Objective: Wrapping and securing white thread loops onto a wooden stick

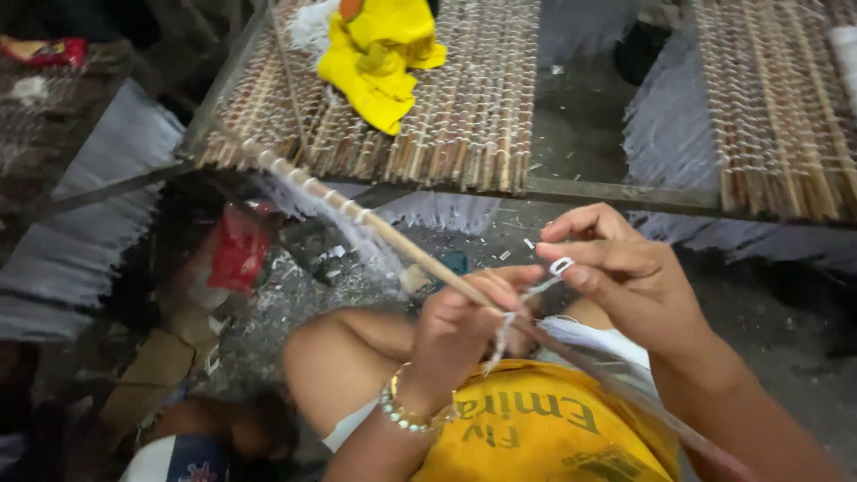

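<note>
My left hand (464,326) is closed around a long thin wooden stick (393,236) that runs from my lap up to the left edge of a woven reed mat (464,116). White thread loops (321,192) sit along the stick's upper part. My right hand (616,268) pinches a small loop of white thread (561,265) just right of the left hand, and a strand (509,321) runs from it down to the stick. A beaded bracelet (406,415) is on my left wrist.
A yellow cloth (379,54) lies on the reed mat. A second reed mat (777,107) hangs at the right. White thread fringes (80,241) hang at the left. A red bag (237,250) and scraps litter the floor.
</note>
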